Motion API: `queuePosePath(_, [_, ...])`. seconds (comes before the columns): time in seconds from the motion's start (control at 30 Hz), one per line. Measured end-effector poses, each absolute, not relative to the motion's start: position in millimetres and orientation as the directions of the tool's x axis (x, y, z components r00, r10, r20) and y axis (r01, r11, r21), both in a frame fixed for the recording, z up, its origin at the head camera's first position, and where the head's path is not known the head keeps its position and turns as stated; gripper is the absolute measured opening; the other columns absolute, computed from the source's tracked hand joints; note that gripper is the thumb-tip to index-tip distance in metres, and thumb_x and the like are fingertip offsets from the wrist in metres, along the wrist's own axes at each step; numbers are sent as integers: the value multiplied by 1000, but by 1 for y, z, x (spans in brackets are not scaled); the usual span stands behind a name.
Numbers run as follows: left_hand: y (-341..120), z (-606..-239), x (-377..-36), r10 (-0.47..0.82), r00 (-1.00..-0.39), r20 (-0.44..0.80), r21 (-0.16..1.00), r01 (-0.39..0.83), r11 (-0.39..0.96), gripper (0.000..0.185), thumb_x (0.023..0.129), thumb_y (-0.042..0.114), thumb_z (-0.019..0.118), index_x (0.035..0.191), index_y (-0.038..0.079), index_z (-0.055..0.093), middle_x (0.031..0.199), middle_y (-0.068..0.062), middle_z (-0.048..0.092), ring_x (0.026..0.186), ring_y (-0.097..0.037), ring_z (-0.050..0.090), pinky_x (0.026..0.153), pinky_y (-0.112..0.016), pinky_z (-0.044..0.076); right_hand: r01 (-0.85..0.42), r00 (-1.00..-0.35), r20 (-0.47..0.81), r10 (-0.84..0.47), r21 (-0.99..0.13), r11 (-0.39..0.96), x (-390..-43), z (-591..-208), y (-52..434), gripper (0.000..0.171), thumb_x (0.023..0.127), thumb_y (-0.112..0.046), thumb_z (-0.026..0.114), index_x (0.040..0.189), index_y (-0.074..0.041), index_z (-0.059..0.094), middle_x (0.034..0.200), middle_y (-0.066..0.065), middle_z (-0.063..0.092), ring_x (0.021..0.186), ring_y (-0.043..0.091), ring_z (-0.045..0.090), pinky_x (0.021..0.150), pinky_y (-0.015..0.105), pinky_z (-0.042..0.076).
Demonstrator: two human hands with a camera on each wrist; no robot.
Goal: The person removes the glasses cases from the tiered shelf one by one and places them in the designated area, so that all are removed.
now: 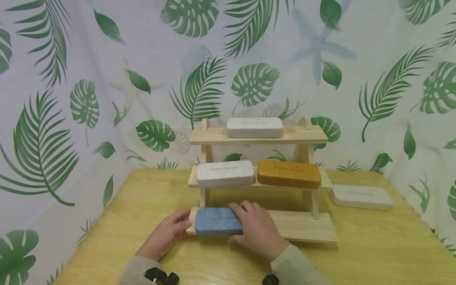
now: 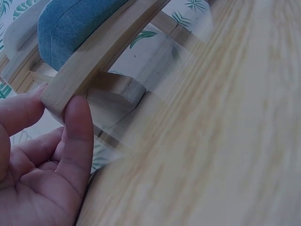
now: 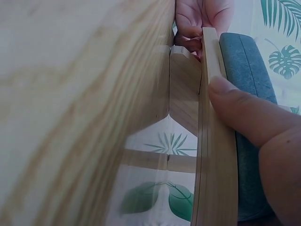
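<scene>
A blue glasses case [image 1: 216, 221] lies on the bottom shelf [image 1: 303, 226] of a three-tier wooden stand, near its left end. My right hand [image 1: 255, 227] grips the case's right end, fingers over the top. In the right wrist view, its thumb [image 3: 249, 110] lies along the front, with the tip at the shelf's edge. With thumb and fingers, my left hand [image 1: 170, 233] pinches the left end of the same shelf. The left wrist view shows that hand [image 2: 51, 160] holding the board's corner, just below the blue case [image 2: 70, 33].
On the middle shelf sit a white case [image 1: 225, 174] and an orange case [image 1: 288, 174]. Another white case [image 1: 254, 128] is on the top shelf. To the right of the stand, one more white case [image 1: 361, 197] lies on the wood-grain table [image 1: 374, 237]. A leaf-patterned cloth hangs behind.
</scene>
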State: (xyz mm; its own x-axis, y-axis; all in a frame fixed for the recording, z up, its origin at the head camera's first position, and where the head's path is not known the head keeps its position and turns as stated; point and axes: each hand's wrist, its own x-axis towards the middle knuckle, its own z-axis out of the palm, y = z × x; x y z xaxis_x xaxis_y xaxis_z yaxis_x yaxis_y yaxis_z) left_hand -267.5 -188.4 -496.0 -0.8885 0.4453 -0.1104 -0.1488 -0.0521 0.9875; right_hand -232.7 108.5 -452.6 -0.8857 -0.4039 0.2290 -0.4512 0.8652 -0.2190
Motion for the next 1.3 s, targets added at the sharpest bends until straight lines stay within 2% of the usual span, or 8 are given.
queuePosePath(0.43, [-188, -494, -266, 477, -873, -101, 988, -144, -54, 62, 106, 12, 54, 156, -10, 23, 144, -22, 50, 119, -21, 59, 98, -34, 50, -456, -882, 232, -410, -199, 868, -232, -452, 109, 90, 71, -61, 86, 143, -17, 55, 124, 5, 60, 109, 29, 57, 91, 50, 50])
queuePosePath(0.87, [-187, -495, -266, 433, -895, -105, 990, -133, -35, 62, 106, 14, 54, 155, -11, 25, 143, -24, 48, 118, -20, 59, 96, -32, 50, -492, -866, 236, -441, -244, 835, -227, -451, 115, 89, 72, -58, 87, 144, -16, 55, 123, 4, 60, 111, 28, 57, 95, 46, 49])
queuePosePath(1.17, [-185, -494, -265, 424, -898, -121, 988, -149, -33, 64, 107, 16, 55, 156, -9, 23, 151, -27, 39, 129, -24, 51, 101, -31, 47, -512, -857, 232, -461, -275, 814, -222, -444, 125, 86, 73, -54, 88, 143, -17, 55, 124, 4, 59, 113, 28, 56, 94, 47, 49])
queuePosePath(1.3, [-186, -494, -266, 437, -893, -108, 990, -138, -38, 64, 107, 16, 54, 157, -9, 23, 150, -27, 40, 128, -25, 52, 101, -32, 47, -501, -864, 227, -450, -295, 814, -220, -441, 132, 85, 74, -53, 87, 144, -18, 55, 126, 3, 58, 114, 27, 55, 95, 47, 48])
